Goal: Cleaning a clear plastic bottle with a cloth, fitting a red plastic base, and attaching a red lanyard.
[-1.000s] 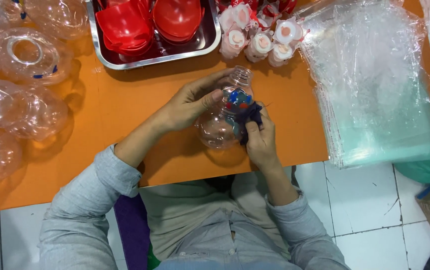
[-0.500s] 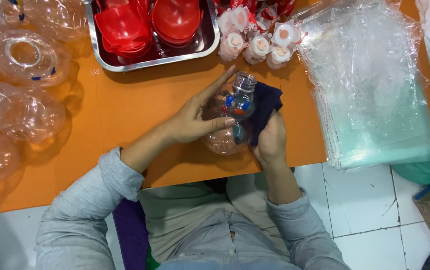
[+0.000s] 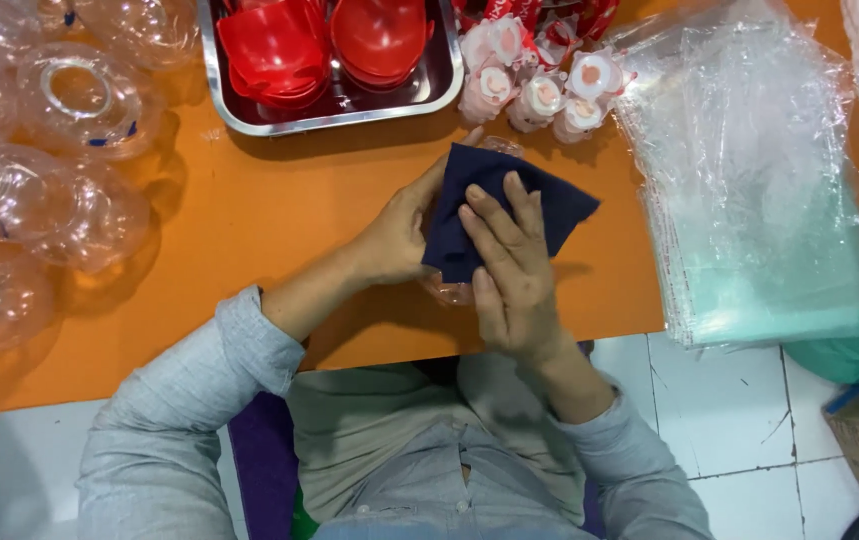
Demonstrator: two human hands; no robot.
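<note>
Far left on the orange bench (image 3: 249, 220): a cluster of clear plastic containers (image 3: 39, 180), crowded together and reaching the left edge.

Far centre: a steel tray (image 3: 444, 80) holding red plastic cups (image 3: 329, 40), some of them nested.

Centre, near edge of the bench: the left hand (image 3: 399, 235) cups a clear plastic item (image 3: 449, 292) from its left side, thumb and fingers curled against it. A dark blue cloth (image 3: 494, 195) is draped over the item, so only a small clear part shows below the cloth. The right hand (image 3: 514, 275) lies flat on top of the cloth, fingers (image 3: 494, 225) extended and spread, pressing down rather than clenched. The item sits on the bench between the two hands, near the person's body.

Just beyond the cloth: small white capped pieces with red centres (image 3: 539, 85), grouped beside the tray's right end.

Right: a stack of clear plastic bags (image 3: 759, 200), lying flat and overhanging the near edge of the bench. Both forearms wear grey sleeves (image 3: 179, 420).
</note>
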